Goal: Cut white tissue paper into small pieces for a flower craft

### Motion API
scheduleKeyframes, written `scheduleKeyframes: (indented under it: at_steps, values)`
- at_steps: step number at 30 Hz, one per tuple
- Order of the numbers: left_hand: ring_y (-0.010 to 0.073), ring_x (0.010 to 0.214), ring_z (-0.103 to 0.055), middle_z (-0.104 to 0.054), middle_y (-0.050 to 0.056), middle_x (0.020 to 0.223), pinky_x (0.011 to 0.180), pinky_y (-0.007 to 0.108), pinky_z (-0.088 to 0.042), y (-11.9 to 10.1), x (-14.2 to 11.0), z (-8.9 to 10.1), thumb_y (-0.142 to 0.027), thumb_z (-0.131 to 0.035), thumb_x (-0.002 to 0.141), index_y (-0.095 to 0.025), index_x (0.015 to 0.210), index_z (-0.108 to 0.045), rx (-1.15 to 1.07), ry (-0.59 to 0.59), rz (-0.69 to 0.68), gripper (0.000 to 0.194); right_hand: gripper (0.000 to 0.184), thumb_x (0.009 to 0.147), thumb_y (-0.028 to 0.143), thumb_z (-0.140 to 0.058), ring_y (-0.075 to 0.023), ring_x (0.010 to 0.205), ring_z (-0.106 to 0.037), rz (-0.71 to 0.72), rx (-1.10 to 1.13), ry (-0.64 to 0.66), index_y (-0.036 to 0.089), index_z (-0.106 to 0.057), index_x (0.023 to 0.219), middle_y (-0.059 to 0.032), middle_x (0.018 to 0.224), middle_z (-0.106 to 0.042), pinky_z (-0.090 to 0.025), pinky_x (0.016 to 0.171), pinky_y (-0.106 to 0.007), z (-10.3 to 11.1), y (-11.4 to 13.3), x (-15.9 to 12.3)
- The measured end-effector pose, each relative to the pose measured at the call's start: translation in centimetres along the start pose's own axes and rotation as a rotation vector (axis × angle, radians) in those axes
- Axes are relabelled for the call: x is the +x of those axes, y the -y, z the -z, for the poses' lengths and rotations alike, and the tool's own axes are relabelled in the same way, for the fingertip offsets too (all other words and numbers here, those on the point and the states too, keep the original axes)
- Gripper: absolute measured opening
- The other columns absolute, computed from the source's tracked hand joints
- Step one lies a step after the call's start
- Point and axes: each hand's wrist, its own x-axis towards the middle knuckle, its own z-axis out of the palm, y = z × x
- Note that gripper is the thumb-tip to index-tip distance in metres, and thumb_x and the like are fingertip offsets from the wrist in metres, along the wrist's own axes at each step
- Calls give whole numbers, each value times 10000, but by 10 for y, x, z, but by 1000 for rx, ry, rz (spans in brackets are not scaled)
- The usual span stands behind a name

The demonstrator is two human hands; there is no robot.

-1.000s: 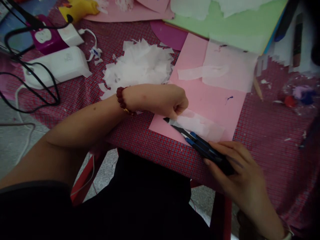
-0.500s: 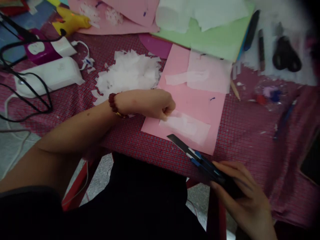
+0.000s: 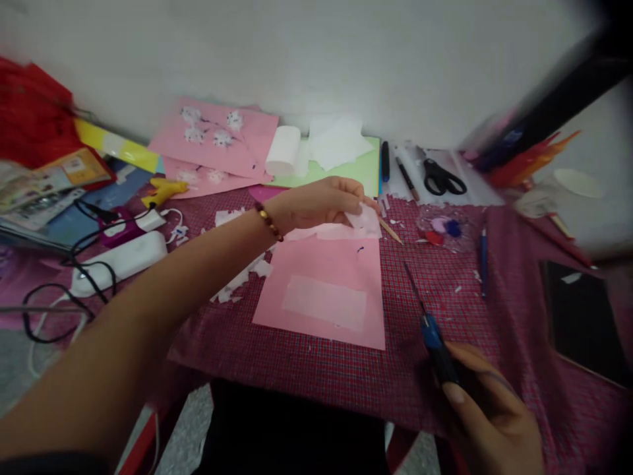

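My left hand (image 3: 329,201) reaches over the far part of a pink sheet of paper (image 3: 321,264). Its fingers pinch a piece of thin white paper (image 3: 364,221). My right hand (image 3: 494,409) grips a blue and black utility knife (image 3: 433,340), with the blade out and pointing away over the cloth, to the right of the pink sheet. A flat strip of thin white paper (image 3: 324,302) lies on the near part of the sheet. Torn white scraps (image 3: 235,284) are partly hidden beneath my left forearm.
Black scissors (image 3: 442,179), a marker (image 3: 407,179) and a wooden stick (image 3: 390,229) lie at the back right. A dark tablet-like slab (image 3: 583,320) is far right. Left are a white power strip (image 3: 121,264) with cables and a yellow glue gun (image 3: 163,191). Pink cards with white flowers (image 3: 217,138) stand behind.
My left hand has moved from the near strip to the far part of the pink sheet and now lifts thin white paper. The knife has swung to point away. The view has tilted up.
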Motion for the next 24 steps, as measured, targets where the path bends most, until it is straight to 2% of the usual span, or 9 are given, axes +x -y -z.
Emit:
scheduleKeyframes:
  at_steps: [2,5,11,13,15,17,19,21,24]
  values:
    - [90,881,-672,-696,133,1197,775,241,-524,0,16,-2,-99,-487,763,-190,716,-402,-16,-35,-11,134,263,850,376,-724,-298,1054,-695,3,32,-1,313,-748,1104,-49,1113,-734,-580,876,-458,0,-1,-1]
    - [113,952,-681,-692,139,1211,771,239,-519,9,18,11,-142,-492,752,-193,728,-413,125,-100,-2,97,283,858,369,-721,-288,1061,-689,8,60,12,320,-738,1136,-48,1145,-723,-568,916,-457,-1,-4,-1]
    - [187,1046,-649,-718,118,1167,805,288,-498,37,-15,56,-232,-580,712,-174,697,-519,507,-53,153,86,292,854,390,-724,-298,1056,-684,22,100,-6,305,-733,1134,-65,1140,-717,-574,906,-478,-3,-7,-1]
    - [199,974,-645,-720,112,1125,769,297,-496,41,-26,58,-246,-601,714,-176,780,-596,692,-132,202,97,296,852,393,-726,-293,1065,-679,16,93,-13,321,-732,1139,-52,1149,-711,-562,928,-484,-4,-7,-1]
    - [220,959,-627,-710,116,1094,787,324,-494,42,-36,49,-227,-611,721,-185,934,-647,946,-296,155,220,302,848,392,-733,-284,1085,-667,-3,88,-17,337,-730,1145,-37,1162,-701,-538,970,-486,-5,-6,-2]
    - [236,979,-611,-696,123,1089,837,351,-489,40,-47,28,-201,-591,757,-183,1049,-645,1139,-414,38,298,299,845,394,-738,-278,1089,-660,-28,92,-21,340,-731,1139,-32,1161,-692,-530,981,-481,-6,-3,-2]
    - [217,932,-619,-697,113,1052,831,342,-491,38,-60,0,-189,-538,821,-167,1063,-644,1152,-327,-28,265,292,842,395,-740,-279,1071,-661,-37,95,-22,330,-734,1127,-37,1143,-691,-535,966,-482,-7,1,-2]
    - [189,877,-632,-704,89,988,801,311,-495,36,-75,-29,-179,-524,862,-155,993,-656,1089,-101,-7,188,289,845,386,-737,-285,1068,-659,-25,85,-10,318,-734,1126,-46,1137,-689,-532,966,-496,-8,5,-2]
    - [192,874,-629,-690,93,962,776,306,-493,33,-97,-66,-154,-498,917,-145,909,-655,1150,69,-30,158,277,855,369,-731,-287,1073,-654,2,67,6,315,-730,1126,-49,1134,-682,-516,981,-516,-9,9,-1]
